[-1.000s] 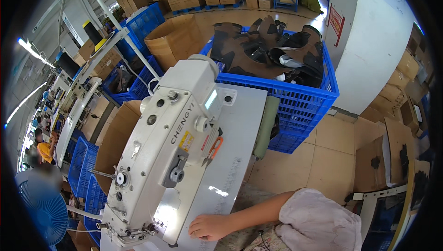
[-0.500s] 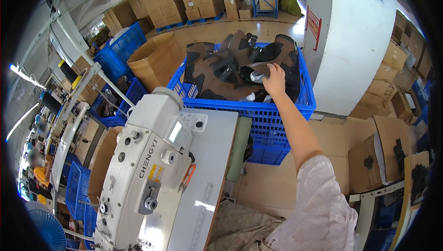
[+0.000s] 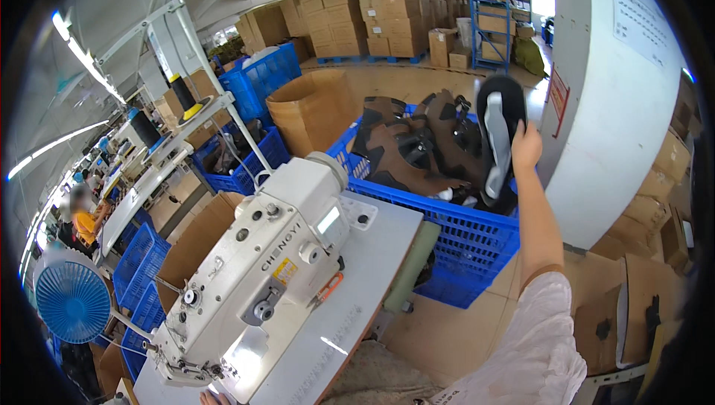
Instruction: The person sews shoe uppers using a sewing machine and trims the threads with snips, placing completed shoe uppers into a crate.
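My right hand (image 3: 526, 150) is closed on the edge of a long black sewn piece (image 3: 500, 129) with a pale grey strip down its face. It stands upright over the right end of a blue plastic crate (image 3: 465, 215). Several brown and black sewn pieces (image 3: 406, 153) are heaped in that crate. Only the fingertips of my left hand (image 3: 214, 399) show at the lower edge, apart and resting on the white sewing table (image 3: 339, 312) by the needle end of a white sewing machine (image 3: 257, 263).
Orange-handled snips (image 3: 328, 288) lie beside the machine. Behind the crate stands an open brown carton (image 3: 313, 111); a white pillar (image 3: 614, 100) rises to its right. A thread stand (image 3: 190, 107) and a blue fan (image 3: 72, 302) are at left. Stacked boxes (image 3: 391, 18) line the back.
My right hand has lifted the black piece out of the heap and upright. The view has swung left, and my left fingertips have come into sight at the bottom.
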Demonstrator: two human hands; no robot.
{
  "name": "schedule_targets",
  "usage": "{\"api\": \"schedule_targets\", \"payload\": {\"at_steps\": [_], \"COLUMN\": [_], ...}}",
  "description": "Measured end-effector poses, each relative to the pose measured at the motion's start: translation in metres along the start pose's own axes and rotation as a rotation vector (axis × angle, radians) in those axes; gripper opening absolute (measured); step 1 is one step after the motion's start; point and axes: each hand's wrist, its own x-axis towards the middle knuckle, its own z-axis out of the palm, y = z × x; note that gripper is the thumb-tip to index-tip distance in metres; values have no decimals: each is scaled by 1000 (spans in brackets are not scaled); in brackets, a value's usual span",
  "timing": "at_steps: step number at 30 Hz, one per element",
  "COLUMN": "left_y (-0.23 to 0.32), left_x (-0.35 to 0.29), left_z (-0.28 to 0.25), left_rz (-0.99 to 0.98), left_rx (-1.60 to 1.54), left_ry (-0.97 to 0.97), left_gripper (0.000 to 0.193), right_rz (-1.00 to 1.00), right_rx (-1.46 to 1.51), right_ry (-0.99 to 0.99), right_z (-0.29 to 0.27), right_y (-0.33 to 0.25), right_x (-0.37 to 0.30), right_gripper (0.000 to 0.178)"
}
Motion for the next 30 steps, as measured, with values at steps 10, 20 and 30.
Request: {"api": "schedule_targets", "payload": {"at_steps": [10, 20, 30], "left_y": [33, 225, 282], "left_x": [-59, -126, -160], "left_z": [-29, -143, -216], "left_rz": [-128, 1299, 1599], "left_rx": [-44, -318, -106], "left_ry": [183, 618, 562], "left_gripper": [42, 43, 15], "right_rz": [-200, -661, -763], "right_rx": [521, 627, 797], "right_ry": [-374, -1000, -1520], "right_z": [-236, -319, -377], "right_y": [-122, -207, -272], "right_x": [42, -69, -133], "right_gripper": [24, 24, 27]}}
